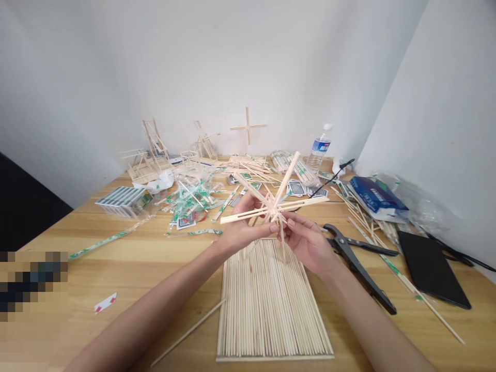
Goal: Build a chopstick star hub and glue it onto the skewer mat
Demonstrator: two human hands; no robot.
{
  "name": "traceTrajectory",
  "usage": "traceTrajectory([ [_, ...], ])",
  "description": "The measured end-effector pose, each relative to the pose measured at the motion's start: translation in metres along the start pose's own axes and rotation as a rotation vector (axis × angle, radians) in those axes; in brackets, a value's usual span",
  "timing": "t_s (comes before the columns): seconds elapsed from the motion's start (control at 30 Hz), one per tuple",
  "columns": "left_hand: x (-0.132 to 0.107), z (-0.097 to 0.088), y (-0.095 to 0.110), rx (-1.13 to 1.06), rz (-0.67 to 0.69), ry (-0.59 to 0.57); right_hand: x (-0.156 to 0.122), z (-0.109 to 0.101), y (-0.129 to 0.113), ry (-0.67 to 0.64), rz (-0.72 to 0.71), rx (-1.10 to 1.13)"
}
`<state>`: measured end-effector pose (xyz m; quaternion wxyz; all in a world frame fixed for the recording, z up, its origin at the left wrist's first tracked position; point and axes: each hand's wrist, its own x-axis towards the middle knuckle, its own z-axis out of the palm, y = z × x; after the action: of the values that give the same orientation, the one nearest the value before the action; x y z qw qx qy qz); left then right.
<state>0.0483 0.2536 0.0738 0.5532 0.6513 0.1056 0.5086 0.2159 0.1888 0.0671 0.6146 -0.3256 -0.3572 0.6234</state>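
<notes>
Both my hands hold up a star-shaped bundle of crossed wooden sticks (276,202) above the table. My left hand (245,227) pinches it from the left at the crossing point. My right hand (308,238) grips the same crossing from the right, fingers closed on the sticks. Directly below lies a flat mat of wooden sticks laid side by side (267,305). One loose stick (189,331) lies to the mat's left.
Black shears (358,258) and a black tablet (432,268) lie to the right. A blue packet (377,195), a water bottle (320,147), torn green wrappers (189,199), card boxes (124,200) and small stick models (149,155) crowd the far side of the wooden table (127,268).
</notes>
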Motion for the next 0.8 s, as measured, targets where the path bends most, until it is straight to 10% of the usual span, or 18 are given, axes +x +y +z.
traceTrajectory([
  [0.8,-0.005,0.02,0.013,0.035,-0.037,0.204,0.003,0.002,-0.001,-0.016,-0.021,-0.034],
])
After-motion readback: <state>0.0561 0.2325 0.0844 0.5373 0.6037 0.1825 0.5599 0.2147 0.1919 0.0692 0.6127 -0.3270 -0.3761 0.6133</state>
